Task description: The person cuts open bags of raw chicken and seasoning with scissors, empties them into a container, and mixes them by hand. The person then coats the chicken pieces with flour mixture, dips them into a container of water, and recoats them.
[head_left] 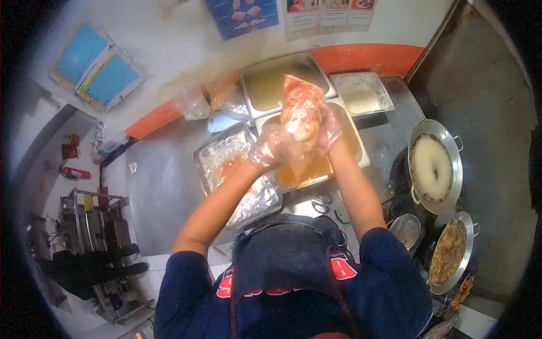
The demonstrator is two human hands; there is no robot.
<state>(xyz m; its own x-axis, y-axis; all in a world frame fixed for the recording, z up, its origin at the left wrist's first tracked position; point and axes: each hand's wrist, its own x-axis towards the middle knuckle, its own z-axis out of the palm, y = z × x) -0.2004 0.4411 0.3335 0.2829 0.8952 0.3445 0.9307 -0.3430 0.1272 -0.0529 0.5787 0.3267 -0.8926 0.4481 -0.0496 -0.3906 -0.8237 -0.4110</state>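
Note:
A clear plastic bag of raw meat (303, 110), pinkish red with pale patches, is held up between my hands over the metal pans. My left hand (271, 148), in a thin clear plastic glove, closes on the bag's lower left side. On the right side, my gloved right hand (331, 130) grips it too, with its fingers partly behind the bag. Beneath is a steel pan with orange-brown liquid (305, 174). Just behind that stands a pan of yellowish liquid (265, 85). To the left, a foil-like silver tray (257, 203) carries reddish residue.
A shallow tray of white powder (364, 96) sits at the back right. Two large pans stand at the right, one with foamy pale contents (432, 164), one with browned pieces (449, 251). A strainer (405, 230) lies near them. Scissors (322, 204) rest close to my body.

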